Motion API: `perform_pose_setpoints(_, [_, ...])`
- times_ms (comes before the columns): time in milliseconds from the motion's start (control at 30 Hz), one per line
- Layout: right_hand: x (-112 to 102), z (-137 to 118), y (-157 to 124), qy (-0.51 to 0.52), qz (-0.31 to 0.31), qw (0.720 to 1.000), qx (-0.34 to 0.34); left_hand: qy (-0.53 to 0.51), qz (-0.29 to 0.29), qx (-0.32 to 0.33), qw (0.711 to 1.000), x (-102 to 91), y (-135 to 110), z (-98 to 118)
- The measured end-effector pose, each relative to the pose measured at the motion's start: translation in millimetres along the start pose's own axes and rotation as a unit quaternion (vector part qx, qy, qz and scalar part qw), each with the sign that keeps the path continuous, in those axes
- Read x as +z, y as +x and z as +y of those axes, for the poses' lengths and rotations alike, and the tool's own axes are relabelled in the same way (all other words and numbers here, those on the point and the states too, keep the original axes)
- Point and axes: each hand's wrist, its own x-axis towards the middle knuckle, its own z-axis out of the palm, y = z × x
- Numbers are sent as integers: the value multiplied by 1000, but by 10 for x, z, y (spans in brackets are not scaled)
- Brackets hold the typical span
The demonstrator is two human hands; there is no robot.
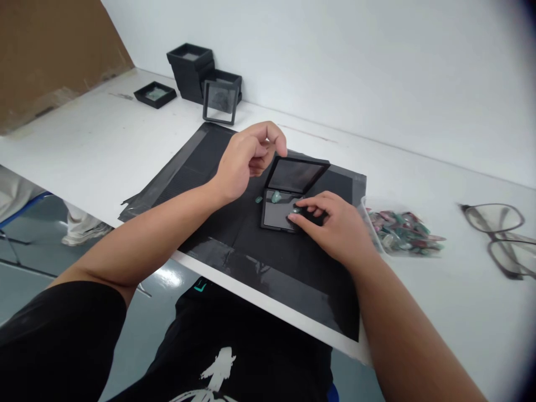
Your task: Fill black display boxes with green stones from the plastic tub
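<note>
A small black hinged display case point(280, 215) lies open on a black mat point(218, 184). Its lid point(296, 174) stands tilted up. My left hand point(248, 159) has its fingers curled and pinches the lid's upper left corner. My right hand point(335, 226) rests on the case's lower right part, its fingertips pinching a small pale green stone point(296, 211). Two more greenish stones point(272, 197) lie on the case's base near the hinge.
A clear bag of several coloured stones point(404, 231) lies to the right of the mat. Eyeglasses point(500, 237) lie further right. Stacked black cases point(192, 70), a standing frame point(220, 101) and a flat case point(154, 94) sit at the back.
</note>
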Motion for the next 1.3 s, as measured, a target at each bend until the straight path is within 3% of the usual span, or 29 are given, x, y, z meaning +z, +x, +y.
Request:
perform_pose_setpoints(133, [29, -2, 8, 12, 6, 1000, 18, -49, -21, 2, 999, 3, -7, 6])
perform_pose_setpoints(300, [29, -8, -8, -30, -21, 999, -9, -77, -38, -4, 996, 12, -10, -9])
perform_pose_setpoints(500, [23, -25, -28, -80, -36, 996, -31, 126, 39, 17, 991, 20, -28, 12])
perform_pose_setpoints(600, [19, -4, -20, -65, -30, 997, -23, 303, -6, 29, 952, -35, -23, 74])
perform_pose_setpoints(667, [13, 11, -13, -56, -31, 998, -8, 410, -102, 35, 906, -87, -10, 114])
perform_pose_setpoints(733, [2, 20, -7, -50, -41, 998, 12, 462, -202, 32, 863, -133, 3, 135])
perform_pose_setpoints(800, [-10, 23, -3, -43, -56, 997, 25, 498, -266, 17, 825, -162, 11, 137])
perform_pose_setpoints(933, [-32, 24, 6, -24, -67, 997, 24, 544, -297, -10, 785, -151, 5, 119])
perform_pose_setpoints(1067, [-35, 26, 10, -19, -65, 997, 24, 553, -301, -18, 777, -102, -13, 96])
perform_pose_setpoints(1300, [-23, 35, 9, -15, -57, 998, 18, 524, -270, -20, 807, -102, -2, 32])
